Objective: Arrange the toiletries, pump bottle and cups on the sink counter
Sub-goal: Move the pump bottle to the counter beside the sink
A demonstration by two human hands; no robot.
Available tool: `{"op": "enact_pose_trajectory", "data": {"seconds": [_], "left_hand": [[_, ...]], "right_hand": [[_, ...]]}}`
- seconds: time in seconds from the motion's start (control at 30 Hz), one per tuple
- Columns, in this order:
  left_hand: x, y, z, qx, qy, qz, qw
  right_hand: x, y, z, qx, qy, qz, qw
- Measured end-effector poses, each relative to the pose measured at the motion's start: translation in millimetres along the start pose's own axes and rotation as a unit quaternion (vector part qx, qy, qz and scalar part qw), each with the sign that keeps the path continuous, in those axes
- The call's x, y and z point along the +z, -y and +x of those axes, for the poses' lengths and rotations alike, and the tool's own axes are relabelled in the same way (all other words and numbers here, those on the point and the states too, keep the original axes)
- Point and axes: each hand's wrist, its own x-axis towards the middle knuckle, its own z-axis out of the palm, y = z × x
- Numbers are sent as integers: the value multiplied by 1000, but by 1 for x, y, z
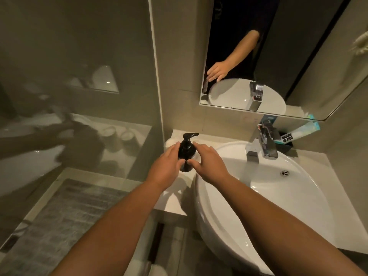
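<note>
**Both hands on the black pump bottle at the counter's left end**

The pump bottle point(185, 154) stands upright on the pale stone counter point(175, 202), on the narrow strip left of the white basin point(258, 196) and close to the glass partition point(79, 96). Its nozzle points right, toward the wall behind the basin.

The left hand point(165, 168) wraps the bottle from the left — fingers reach round the far side near the shoulder, and the thumb presses the near side low on the body. The right hand point(209, 166) closes on it from the right in the same way, index finger up by the neck, thumb tip at the lower body almost meeting the left thumb. So the bottle sits squarely between the two palms, held on both flanks, with the pump head rising free above the fingers. Whether its base touches the counter or is lifted a little cannot be told, since the hands hide it.

Just behind the bottle a pale, soft-looking shape lies at the back corner of the counter; it is too blurred to name. The chrome faucet point(262, 144) stands at the back of the basin, well apart from the hands. Behind it, in a dark tray point(286, 144) against the wall, lean some packaged toiletries point(302, 130) — their labels are too small to read. The mirror point(278, 56) above reflects one hand and forearm at the basin's rim.
</note>
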Motion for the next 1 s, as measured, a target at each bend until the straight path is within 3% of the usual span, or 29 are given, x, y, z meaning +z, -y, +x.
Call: {"op": "enact_pose_trajectory", "data": {"seconds": [0.37, 1.0], "left_hand": [[-13, -59, 100, 84, -11, 23, 996], [94, -22, 229, 52, 101, 43, 993]], "right_hand": [[-66, -36, 60, 28, -70, -6, 997], [-14, -154, 156, 145, -18, 26, 989]]}}
